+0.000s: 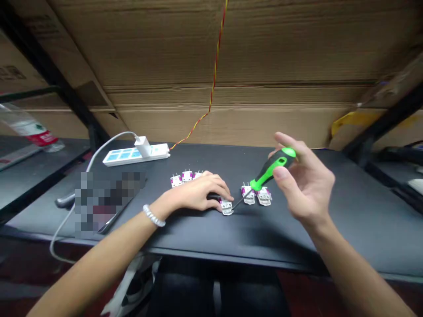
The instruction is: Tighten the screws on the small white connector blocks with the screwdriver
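A green-and-black screwdriver (271, 169) is in my right hand (306, 182), its handle between the thumb and fingers. The shaft slants down to the left, its tip at a small white electrical part (226, 206). My left hand (201, 191) pins that part to the table with thumb and fingertips closed on it. Just right of it lie two similar white-and-purple parts with metal pins, one (248, 194) beside the other (264, 196). Several more, such as this pinned part (187, 176), sit behind my left hand, which partly hides them.
A white power strip (137, 154) with a plugged-in charger (142, 146) lies at the back left. Its white cable (95, 154) runs down over the table edge. A red-and-yellow twisted wire (214, 75) hangs before the cardboard (158, 53). A bottle (38, 132) lies far left; a blurred-out object is nearer.
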`<state>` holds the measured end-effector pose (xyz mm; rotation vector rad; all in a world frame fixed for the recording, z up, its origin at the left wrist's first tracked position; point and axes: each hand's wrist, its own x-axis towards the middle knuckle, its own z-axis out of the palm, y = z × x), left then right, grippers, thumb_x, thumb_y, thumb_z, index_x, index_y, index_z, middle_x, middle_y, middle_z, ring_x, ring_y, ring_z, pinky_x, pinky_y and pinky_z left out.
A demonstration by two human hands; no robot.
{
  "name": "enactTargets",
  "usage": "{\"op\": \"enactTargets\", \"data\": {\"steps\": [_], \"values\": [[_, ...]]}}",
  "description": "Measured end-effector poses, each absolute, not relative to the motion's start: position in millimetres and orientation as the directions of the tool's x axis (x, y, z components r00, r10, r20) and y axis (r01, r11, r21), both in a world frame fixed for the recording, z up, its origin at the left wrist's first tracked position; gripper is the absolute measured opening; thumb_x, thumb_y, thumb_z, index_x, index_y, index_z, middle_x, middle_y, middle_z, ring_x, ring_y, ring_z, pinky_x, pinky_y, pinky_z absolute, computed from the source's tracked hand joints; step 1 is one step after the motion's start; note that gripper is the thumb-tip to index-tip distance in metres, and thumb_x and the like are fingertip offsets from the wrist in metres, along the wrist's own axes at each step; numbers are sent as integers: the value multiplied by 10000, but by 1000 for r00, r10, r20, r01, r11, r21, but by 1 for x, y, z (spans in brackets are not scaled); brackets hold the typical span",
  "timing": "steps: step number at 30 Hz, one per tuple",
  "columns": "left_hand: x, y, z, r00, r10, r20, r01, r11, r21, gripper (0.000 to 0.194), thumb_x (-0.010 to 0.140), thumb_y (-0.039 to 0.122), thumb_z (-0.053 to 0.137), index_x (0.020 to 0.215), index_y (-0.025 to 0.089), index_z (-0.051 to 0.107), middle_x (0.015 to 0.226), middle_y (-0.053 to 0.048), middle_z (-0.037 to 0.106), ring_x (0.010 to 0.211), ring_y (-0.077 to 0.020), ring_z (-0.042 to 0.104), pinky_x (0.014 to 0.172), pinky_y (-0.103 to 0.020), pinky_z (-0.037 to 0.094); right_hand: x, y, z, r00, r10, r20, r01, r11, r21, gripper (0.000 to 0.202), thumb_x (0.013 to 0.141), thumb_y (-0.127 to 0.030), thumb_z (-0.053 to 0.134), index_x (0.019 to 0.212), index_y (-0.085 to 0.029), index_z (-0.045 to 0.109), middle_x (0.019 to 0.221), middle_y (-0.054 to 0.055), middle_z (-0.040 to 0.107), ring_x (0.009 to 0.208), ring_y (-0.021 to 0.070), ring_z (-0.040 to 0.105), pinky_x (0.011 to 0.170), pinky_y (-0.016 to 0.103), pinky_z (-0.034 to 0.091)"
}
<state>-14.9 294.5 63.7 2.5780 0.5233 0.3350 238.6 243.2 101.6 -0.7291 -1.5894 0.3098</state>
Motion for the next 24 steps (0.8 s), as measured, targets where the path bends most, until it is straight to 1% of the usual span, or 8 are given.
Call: {"op": "enactTargets", "data": {"steps": [4, 7, 11, 15, 18, 24], "values": [[-15, 295, 64, 895, 427, 132, 307, -802, 512, 268, 948, 335, 799, 1210, 282, 790, 1246, -51, 787, 1208, -256, 668, 1047, -405, 375, 238, 244, 101, -14, 622, 783, 248, 761, -600, 459, 942, -316, 717, 1396, -381, 703, 999, 53, 615, 878, 221, 605, 734, 369, 587], [-14, 294, 64, 893, 432, 129, 312, -798, 515, 268, 949, 330, 797, 1212, 280, 792, 1248, -56, 787, 1211, -256, 666, 1058, -409, 369, 237, 244, 101, -30, 618, 785, 238, 767, -595, 462, 945, -310, 718, 1400, -384, 696, 988, 40, 589, 853, 202, 581, 709, 344, 566], [-14, 293, 67, 891, 438, 119, 321, -794, 516, 270, 937, 314, 812, 1202, 267, 798, 1236, -62, 789, 1194, -255, 670, 1061, -409, 369, 238, 244, 102, -23, 616, 787, 247, 766, -593, 437, 943, -331, 725, 1379, -359, 713, 989, 54, 602, 851, 222, 596, 715, 367, 558], [-14, 293, 68, 892, 436, 121, 319, -796, 513, 260, 937, 309, 810, 1194, 277, 801, 1238, -65, 786, 1197, -260, 670, 1056, -407, 377, 238, 243, 103, -16, 603, 797, 238, 777, -583, 470, 919, -284, 741, 1385, -347, 715, 1007, 50, 619, 865, 211, 586, 737, 367, 534], [-15, 293, 67, 896, 428, 123, 312, -800, 512, 261, 941, 309, 805, 1200, 274, 796, 1245, -68, 783, 1203, -260, 669, 1051, -401, 373, 237, 243, 103, 1, 591, 806, 238, 783, -575, 473, 906, -282, 752, 1375, -331, 724, 997, 51, 631, 867, 210, 585, 738, 361, 529], [-15, 294, 67, 895, 428, 129, 311, -803, 509, 257, 945, 316, 801, 1199, 274, 796, 1238, -65, 784, 1191, -257, 673, 1040, -403, 371, 236, 243, 103, 8, 619, 786, 240, 761, -602, 451, 911, -300, 746, 1359, -354, 733, 992, 58, 618, 875, 217, 594, 749, 368, 549]]}}
